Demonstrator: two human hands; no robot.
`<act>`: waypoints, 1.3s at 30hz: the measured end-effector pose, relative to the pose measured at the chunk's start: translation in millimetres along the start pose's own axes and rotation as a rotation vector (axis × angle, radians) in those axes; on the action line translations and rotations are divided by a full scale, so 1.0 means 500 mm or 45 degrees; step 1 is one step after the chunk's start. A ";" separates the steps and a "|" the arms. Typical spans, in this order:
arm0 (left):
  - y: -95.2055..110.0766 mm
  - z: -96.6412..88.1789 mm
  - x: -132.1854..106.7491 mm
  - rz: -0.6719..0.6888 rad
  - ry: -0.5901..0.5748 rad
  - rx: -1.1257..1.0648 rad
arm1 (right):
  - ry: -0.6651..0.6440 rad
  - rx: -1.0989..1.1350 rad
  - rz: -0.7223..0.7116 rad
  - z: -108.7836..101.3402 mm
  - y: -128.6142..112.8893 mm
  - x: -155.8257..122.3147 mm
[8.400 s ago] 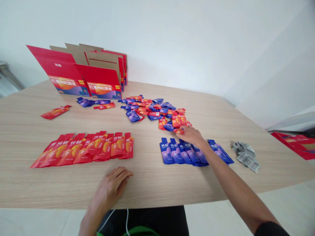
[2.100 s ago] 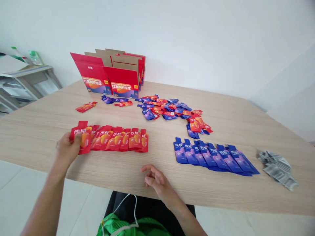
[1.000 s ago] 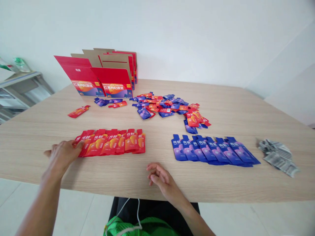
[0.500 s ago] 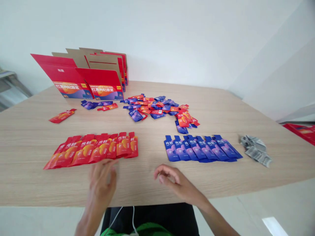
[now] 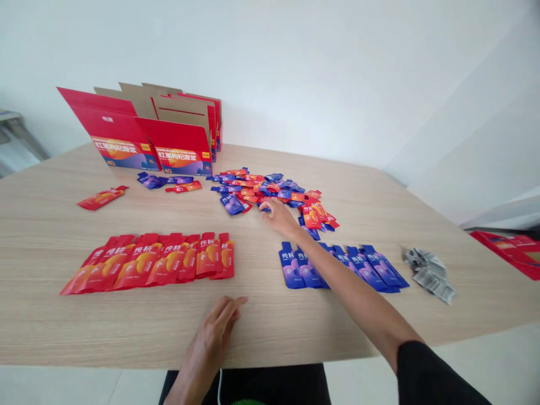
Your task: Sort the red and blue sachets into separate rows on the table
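My right hand (image 5: 277,216) reaches over to the front of a mixed pile of small red and blue pouches (image 5: 253,181). Its fingers are curled in a pinch at a blue pouch (image 5: 265,207), which the hand mostly hides. My left hand (image 5: 219,320) is low over the near part of the table, fingers loosely extended and holding nothing. Ahead and to its left lies an overlapping row of red pouches (image 5: 143,261). A similar row of blue pouches (image 5: 367,267) lies on the right, partly covered by my right forearm.
Open red cartons (image 5: 181,146) stand at the back left of the wooden table (image 5: 253,332). Before them are a few loose pouches (image 5: 152,180), with a single red pouch (image 5: 102,198) further left. Crumpled grey-striped packets (image 5: 430,275) lie on the right. Another red box (image 5: 508,250) is at the far right.
My right hand has moved forward from the near side of the table to the pile. My left hand has shifted right and back, away from the red row. The view has tilted slightly.
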State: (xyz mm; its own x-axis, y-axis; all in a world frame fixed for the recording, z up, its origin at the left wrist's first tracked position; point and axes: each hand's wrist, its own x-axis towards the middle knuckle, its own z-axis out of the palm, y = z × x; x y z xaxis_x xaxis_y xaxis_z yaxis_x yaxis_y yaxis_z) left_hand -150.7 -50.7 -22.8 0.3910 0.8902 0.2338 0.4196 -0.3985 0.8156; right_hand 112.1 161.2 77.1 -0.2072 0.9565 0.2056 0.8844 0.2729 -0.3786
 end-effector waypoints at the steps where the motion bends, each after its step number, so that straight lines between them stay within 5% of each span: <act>1: 0.001 0.000 -0.002 0.009 -0.024 0.009 | -0.014 -0.117 0.010 0.016 -0.004 0.034; 7: 0.032 -0.003 -0.012 -0.016 -0.160 0.169 | -0.187 -0.579 0.078 0.078 -0.027 0.149; 15: 0.054 -0.013 -0.010 0.046 -0.200 0.271 | -0.221 -0.742 0.030 0.095 -0.027 0.181; 21: 0.050 -0.010 -0.010 0.089 -0.166 0.285 | -0.212 -0.797 0.048 0.064 -0.017 0.153; 28: 0.047 -0.011 -0.009 0.086 -0.134 0.229 | -0.147 -0.799 0.120 -0.026 0.003 0.068; 31: 0.044 -0.011 -0.003 0.028 -0.102 0.077 | 0.051 -0.523 0.204 -0.059 0.022 0.001; 34: 0.049 -0.014 0.008 -0.074 0.055 -0.115 | 0.157 0.135 0.222 -0.069 0.022 -0.081; 39: 0.087 -0.016 0.025 -0.316 0.303 -0.481 | -0.183 1.184 0.171 -0.032 -0.054 -0.211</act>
State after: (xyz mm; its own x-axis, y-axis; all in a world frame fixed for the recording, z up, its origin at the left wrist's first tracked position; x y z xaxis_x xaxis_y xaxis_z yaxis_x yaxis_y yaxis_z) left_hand -134.0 -55.0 19.6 0.1009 0.9911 0.0869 0.1338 -0.1000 0.9860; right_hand 116.9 51.3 80.2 -0.2323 0.9725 0.0189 0.2297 0.0738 -0.9705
